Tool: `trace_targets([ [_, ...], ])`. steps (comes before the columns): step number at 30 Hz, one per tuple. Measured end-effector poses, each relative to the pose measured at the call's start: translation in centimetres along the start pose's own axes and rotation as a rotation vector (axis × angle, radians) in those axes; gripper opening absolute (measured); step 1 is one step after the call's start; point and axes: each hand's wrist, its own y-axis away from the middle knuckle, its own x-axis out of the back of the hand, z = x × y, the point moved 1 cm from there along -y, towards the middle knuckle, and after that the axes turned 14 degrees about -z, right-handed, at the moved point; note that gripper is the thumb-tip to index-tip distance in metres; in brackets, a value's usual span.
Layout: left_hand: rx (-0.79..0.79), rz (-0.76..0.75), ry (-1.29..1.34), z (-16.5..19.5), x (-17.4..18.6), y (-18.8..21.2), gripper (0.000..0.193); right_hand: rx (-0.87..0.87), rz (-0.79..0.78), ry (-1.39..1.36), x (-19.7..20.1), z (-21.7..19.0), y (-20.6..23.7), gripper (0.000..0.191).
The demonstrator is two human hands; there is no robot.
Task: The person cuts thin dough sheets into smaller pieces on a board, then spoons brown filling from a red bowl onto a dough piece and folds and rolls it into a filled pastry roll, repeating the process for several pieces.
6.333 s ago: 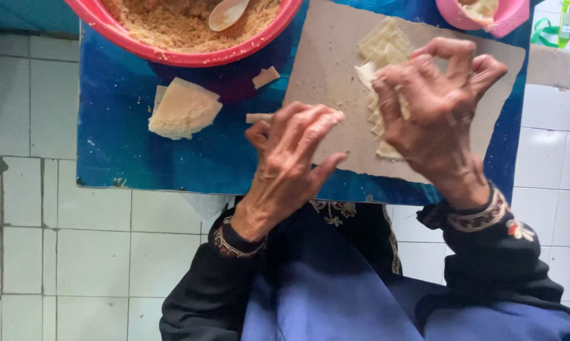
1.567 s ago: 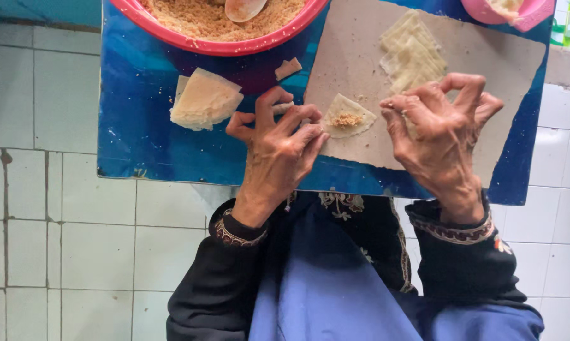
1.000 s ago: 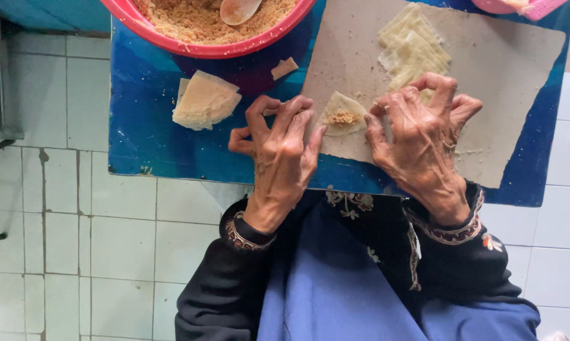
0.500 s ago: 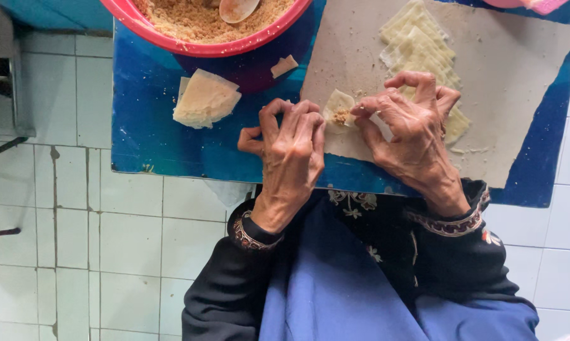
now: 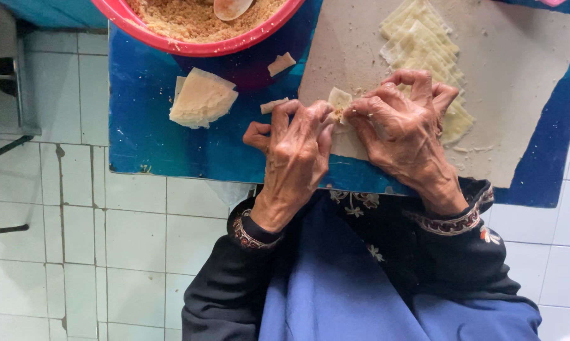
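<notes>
Both hands pinch one small dough wrapper [image 5: 339, 101] with filling inside, at the near edge of the grey board [image 5: 525, 76] on the blue desk [image 5: 146, 120]. The left hand [image 5: 296, 148] and right hand [image 5: 402, 129] have fingers closed on its edges. To do it well, I think: press the edges tight, keep the filling in, do not tear the thin dough
</notes>
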Motion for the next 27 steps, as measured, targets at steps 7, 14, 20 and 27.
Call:
trace_targets([
  [7, 0.032, -0.001, 0.062, -0.3, -0.2, -0.4, 0.050, -0.019, -0.011, -0.014, -0.2, -0.1, 0.1, 0.015],
  [14, 0.036, 0.001, 0.057, -0.2, -0.2, -0.3, 0.053, 0.000, 0.009, 0.024, -0.1, -0.4, 0.1, 0.015],
  [20, -0.055, -0.014, -0.051, -0.7, 0.7, -0.1, 0.038, 0.009, -0.004, 0.012, 0.0, -0.4, 0.2, 0.016],
  [27, -0.101, -0.056, -0.081, -1.1, 0.8, -0.7, 0.026, -0.011, -0.024, -0.029, 0.0, -0.4, 0.4, 0.018],
])
